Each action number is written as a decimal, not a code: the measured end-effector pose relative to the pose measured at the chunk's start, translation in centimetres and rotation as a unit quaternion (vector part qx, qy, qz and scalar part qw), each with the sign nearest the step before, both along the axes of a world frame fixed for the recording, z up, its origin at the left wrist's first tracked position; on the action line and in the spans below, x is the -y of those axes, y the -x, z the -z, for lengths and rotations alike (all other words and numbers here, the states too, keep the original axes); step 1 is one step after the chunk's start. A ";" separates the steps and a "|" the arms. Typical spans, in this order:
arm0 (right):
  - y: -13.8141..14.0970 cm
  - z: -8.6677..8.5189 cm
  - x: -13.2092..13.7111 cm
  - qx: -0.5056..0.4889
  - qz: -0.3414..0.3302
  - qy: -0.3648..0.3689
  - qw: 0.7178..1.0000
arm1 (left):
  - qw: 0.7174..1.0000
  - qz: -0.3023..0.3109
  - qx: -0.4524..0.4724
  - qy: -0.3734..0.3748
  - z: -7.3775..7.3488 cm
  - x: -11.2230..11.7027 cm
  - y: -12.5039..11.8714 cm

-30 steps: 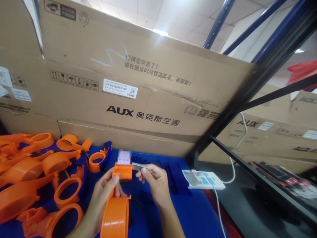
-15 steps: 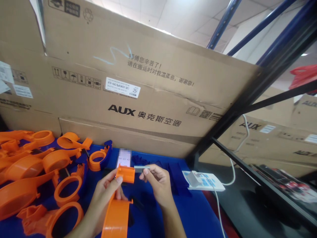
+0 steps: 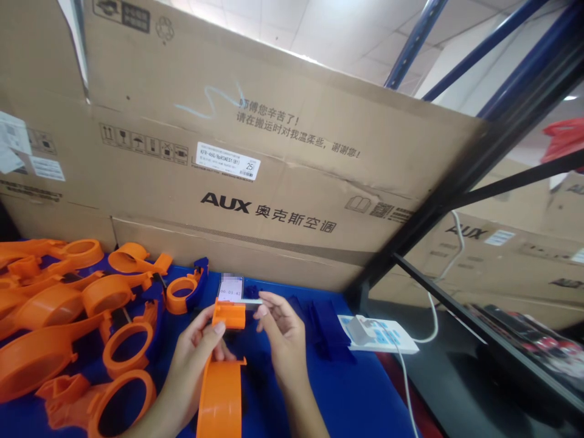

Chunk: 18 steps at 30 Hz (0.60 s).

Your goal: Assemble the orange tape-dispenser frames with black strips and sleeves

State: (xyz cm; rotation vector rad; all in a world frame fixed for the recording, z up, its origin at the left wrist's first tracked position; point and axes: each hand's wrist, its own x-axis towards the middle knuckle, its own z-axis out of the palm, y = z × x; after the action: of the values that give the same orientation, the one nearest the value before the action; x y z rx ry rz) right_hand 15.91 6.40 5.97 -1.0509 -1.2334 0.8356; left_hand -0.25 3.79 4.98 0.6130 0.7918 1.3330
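Note:
My left hand [image 3: 194, 356] grips an orange plastic tape dispenser [image 3: 222, 389] upright, thumb pressed against its head piece [image 3: 229, 314]. My right hand [image 3: 280, 331] pinches a small serrated metal blade [image 3: 252, 300] and holds it at the top right edge of that head piece. Both hands hover over the blue table [image 3: 360, 395], just in front of a phone [image 3: 230, 287] showing a timer.
Several orange dispenser bodies [image 3: 68, 316] lie piled at the left. Dark blue plastic parts [image 3: 326, 328] sit right of my hands, and a white power strip [image 3: 378, 333] with a cable lies beyond them. A large AUX cardboard box [image 3: 274, 182] walls the back; a dark metal rack [image 3: 456, 182] stands at the right.
My right hand has brought the blade left and up onto the dispenser's head piece. The dispenser has shifted slightly in my left hand.

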 end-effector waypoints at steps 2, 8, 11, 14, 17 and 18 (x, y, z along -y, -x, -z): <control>-0.6 -0.2 0.1 -0.007 0.008 -0.015 1.000 | 1.000 0.001 -0.003 -0.001 0.1 0.0 0.0; -1.4 -0.9 0.4 0.013 -0.001 -0.043 0.999 | 1.000 0.002 -0.027 -0.010 0.4 0.1 0.0; -1.0 -1.4 0.8 0.050 -0.003 -0.046 0.998 | 1.000 -0.005 -0.030 -0.004 0.5 -0.1 0.2; -0.8 -1.7 1.0 0.094 -0.018 -0.036 0.995 | 0.999 -0.013 -0.031 0.009 0.9 -0.4 0.2; -0.6 -1.6 1.0 0.124 -0.053 -0.024 0.991 | 0.999 -0.014 -0.052 0.004 1.2 -0.4 0.1; -0.6 -1.6 1.0 0.129 -0.066 -0.024 0.989 | 0.998 -0.012 -0.059 0.000 1.3 -0.4 0.0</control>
State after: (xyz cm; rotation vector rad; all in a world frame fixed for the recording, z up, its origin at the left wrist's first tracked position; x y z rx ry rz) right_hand 16.47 5.43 7.56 -1.0713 -1.5491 0.7836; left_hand -0.28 4.15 3.63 0.6891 0.8985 1.3276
